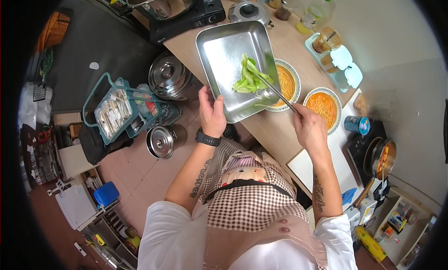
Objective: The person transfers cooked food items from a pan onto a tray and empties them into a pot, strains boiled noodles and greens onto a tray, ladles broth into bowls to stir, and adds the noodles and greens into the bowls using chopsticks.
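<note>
My left hand grips the near left edge of a rectangular metal tray, which is tilted over the counter. Green lettuce leaves lie in the tray. In my right hand is a pair of metal chopsticks, their tips among the leaves. A patterned bowl of noodles in orange soup is partly hidden behind the tray's right side. Another such bowl stands just beyond my right hand, fully stocked with noodles.
A portable stove with a large pot is at the back left. Jars sit in a pale blue caddy by the wall. A pan rests on a cooktop at right. Lidded steel pots stand left of the counter.
</note>
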Tool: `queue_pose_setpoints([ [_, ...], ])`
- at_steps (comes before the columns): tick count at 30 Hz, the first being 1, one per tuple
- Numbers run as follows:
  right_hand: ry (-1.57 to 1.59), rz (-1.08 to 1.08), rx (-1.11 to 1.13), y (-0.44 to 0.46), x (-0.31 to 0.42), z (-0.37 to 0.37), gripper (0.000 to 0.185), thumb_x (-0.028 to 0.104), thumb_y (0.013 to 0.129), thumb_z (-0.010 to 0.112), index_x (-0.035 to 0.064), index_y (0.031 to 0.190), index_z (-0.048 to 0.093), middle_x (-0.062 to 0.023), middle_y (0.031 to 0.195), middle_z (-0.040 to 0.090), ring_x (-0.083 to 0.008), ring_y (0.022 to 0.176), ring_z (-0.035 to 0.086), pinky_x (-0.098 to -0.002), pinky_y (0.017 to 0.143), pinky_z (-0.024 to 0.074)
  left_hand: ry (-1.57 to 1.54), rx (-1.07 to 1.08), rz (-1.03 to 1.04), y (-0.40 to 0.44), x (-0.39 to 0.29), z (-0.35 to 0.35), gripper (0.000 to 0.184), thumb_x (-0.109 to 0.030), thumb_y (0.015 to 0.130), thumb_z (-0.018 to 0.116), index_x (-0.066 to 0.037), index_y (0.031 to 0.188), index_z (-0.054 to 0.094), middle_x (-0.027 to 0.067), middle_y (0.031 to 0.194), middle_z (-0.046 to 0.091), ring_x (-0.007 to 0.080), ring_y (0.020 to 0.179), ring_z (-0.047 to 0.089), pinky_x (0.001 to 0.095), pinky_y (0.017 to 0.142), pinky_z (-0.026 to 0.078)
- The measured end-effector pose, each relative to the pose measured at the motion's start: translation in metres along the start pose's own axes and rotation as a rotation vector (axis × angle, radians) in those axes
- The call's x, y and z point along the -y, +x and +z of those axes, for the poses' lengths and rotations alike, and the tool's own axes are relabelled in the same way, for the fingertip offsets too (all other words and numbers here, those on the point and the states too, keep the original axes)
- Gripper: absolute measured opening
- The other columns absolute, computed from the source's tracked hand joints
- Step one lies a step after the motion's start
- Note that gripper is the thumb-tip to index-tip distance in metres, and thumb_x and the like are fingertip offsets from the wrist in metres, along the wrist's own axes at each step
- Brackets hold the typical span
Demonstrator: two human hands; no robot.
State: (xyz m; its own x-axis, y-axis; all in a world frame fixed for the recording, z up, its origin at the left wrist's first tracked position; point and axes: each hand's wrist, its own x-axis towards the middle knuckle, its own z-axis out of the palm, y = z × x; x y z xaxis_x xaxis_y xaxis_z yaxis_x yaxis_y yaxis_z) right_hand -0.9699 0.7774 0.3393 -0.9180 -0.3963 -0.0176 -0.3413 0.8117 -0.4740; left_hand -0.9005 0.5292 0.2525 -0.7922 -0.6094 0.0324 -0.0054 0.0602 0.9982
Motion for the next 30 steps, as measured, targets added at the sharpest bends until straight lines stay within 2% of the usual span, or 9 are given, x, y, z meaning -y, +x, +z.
queue_pose_setpoints([
  [6, 0.120, 0.086, -0.028, -0.006, 0.000, -0.039, 0.020, 0.007, 0.084, 0.061, 0.0045, 0.103, 0.068, -0.0176, 0.088, 0.068, -0.0330, 0.075, 0.067, -0.0391, 0.069, 0.0524, 0.000, -0.023, -0.021, 0.002, -0.002, -0.006, 0.039, -0.007, 0.091, 0.051, 0.005, 0.127, 0.041, 0.0154, 0.115, 0.058, 0.0191, 0.101, 0.057, 0.0311, 0.090, 0.045],
  [11, 0.116, 0.202, -0.053, -0.016, -0.009, -0.070, 0.022, 0.008, 0.084, 0.062, 0.0027, 0.106, 0.068, -0.0187, 0.092, 0.069, -0.0309, 0.079, 0.069, -0.0339, 0.072, 0.0531, 0.037, -0.067, -0.017, 0.004, 0.008, -0.016, 0.038, -0.008, 0.091, 0.049, 0.005, 0.126, 0.043, 0.0166, 0.117, 0.058, 0.0205, 0.105, 0.056, 0.0316, 0.093, 0.043],
  [15, 0.069, 0.285, -0.023, -0.018, -0.022, -0.082, 0.023, 0.006, 0.084, 0.062, 0.0023, 0.106, 0.068, -0.0200, 0.093, 0.069, -0.0327, 0.079, 0.069, -0.0352, 0.072, 0.0530, -0.012, -0.100, -0.034, 0.004, 0.011, -0.024, 0.038, -0.009, 0.091, 0.049, 0.006, 0.126, 0.043, 0.0170, 0.118, 0.058, 0.0217, 0.106, 0.055, 0.0322, 0.094, 0.042],
  [21, -0.340, 0.004, 0.036, 0.004, -0.035, -0.076, 0.020, 0.010, 0.085, 0.058, 0.0050, 0.102, 0.067, -0.0182, 0.085, 0.068, -0.0343, 0.076, 0.066, -0.0423, 0.069, 0.0516, -0.027, -0.148, -0.040, 0.004, 0.017, -0.038, 0.040, -0.008, 0.091, 0.049, 0.006, 0.128, 0.042, 0.0174, 0.118, 0.058, 0.0215, 0.106, 0.055, 0.0319, 0.094, 0.042],
  [24, -0.523, 0.001, 0.148, 0.027, -0.038, -0.047, 0.019, 0.012, 0.085, 0.057, 0.0085, 0.102, 0.065, -0.0153, 0.079, 0.068, -0.0332, 0.076, 0.066, -0.0441, 0.069, 0.0516, -0.040, -0.152, -0.055, 0.002, 0.015, -0.039, 0.040, -0.008, 0.091, 0.049, 0.006, 0.128, 0.041, 0.0174, 0.119, 0.058, 0.0213, 0.106, 0.055, 0.0319, 0.094, 0.042],
  [27, -0.579, -0.056, 0.146, 0.034, -0.042, -0.034, 0.021, 0.012, 0.085, 0.056, 0.0095, 0.103, 0.064, -0.0145, 0.082, 0.068, -0.0329, 0.075, 0.066, -0.0436, 0.070, 0.0525, -0.017, -0.164, -0.044, 0.000, 0.014, -0.041, 0.040, -0.009, 0.091, 0.049, 0.006, 0.128, 0.042, 0.0173, 0.119, 0.058, 0.0214, 0.106, 0.055, 0.0320, 0.094, 0.041],
  [30, -0.533, -0.040, 0.105, 0.027, -0.033, -0.051, 0.022, 0.013, 0.085, 0.054, 0.0091, 0.104, 0.064, -0.0140, 0.086, 0.068, -0.0328, 0.075, 0.066, -0.0437, 0.069, 0.0523, 0.015, -0.188, -0.043, -0.004, 0.016, -0.046, 0.041, -0.010, 0.091, 0.050, 0.006, 0.128, 0.042, 0.0176, 0.119, 0.058, 0.0218, 0.107, 0.055, 0.0323, 0.094, 0.041],
])
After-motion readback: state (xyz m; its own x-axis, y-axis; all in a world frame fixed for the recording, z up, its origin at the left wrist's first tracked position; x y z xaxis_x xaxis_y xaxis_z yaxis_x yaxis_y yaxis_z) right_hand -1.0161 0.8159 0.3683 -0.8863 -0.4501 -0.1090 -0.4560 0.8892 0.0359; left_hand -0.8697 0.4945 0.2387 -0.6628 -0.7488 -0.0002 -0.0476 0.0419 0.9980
